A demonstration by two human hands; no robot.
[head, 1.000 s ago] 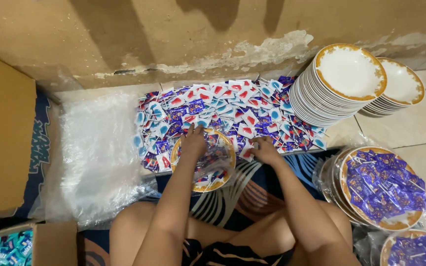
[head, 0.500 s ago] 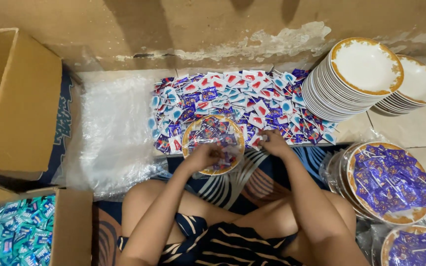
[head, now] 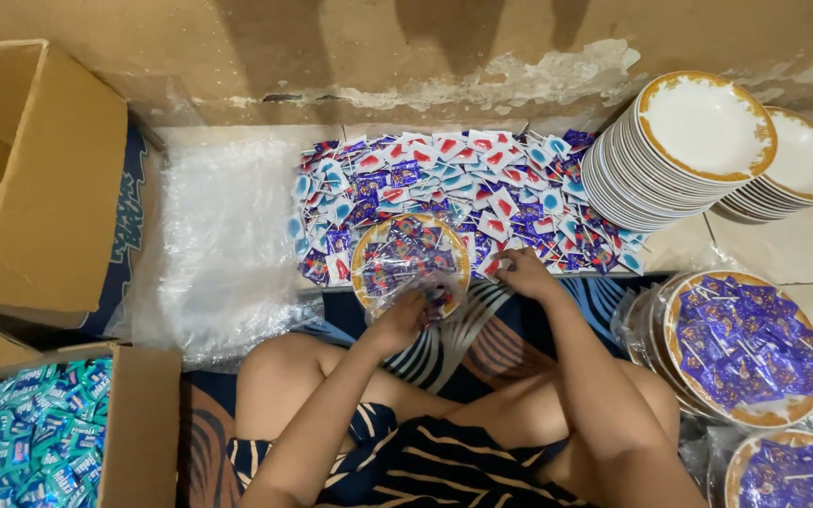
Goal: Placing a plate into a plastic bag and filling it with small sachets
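at the bottom of the frame the person sits cross-legged on a patterned mat (head: 482, 348). a second ago the left hand (head: 405, 320) lay flat on top of the filled plate (head: 410, 261); it has since slid back to the plate's near edge, just left of the frame's centre, and its fingers are now pinched on the loose clear plastic wrap (head: 418, 290) bunched there. that reads as the wrap being gathered shut under the plate rather than more packets being added. the right hand (head: 522, 273) has hardly moved: it rests at the near edge of the packet pile (head: 454, 198), fingers curled down among the packets; whether they grip one cannot be told.

the plate, gold-rimmed and loaded with purple packets, lies on the near side of that pile. at lower right sit two more wrapped plates of purple packets (head: 741, 348). at lower left an open carton holds teal packets (head: 25, 433). left of centre lies a sheet of crumpled clear plastic (head: 218, 254), with an empty cardboard box (head: 39, 179) at upper left. farthest away, upper right by the wall, stand two stacks of empty white plates (head: 698, 141).
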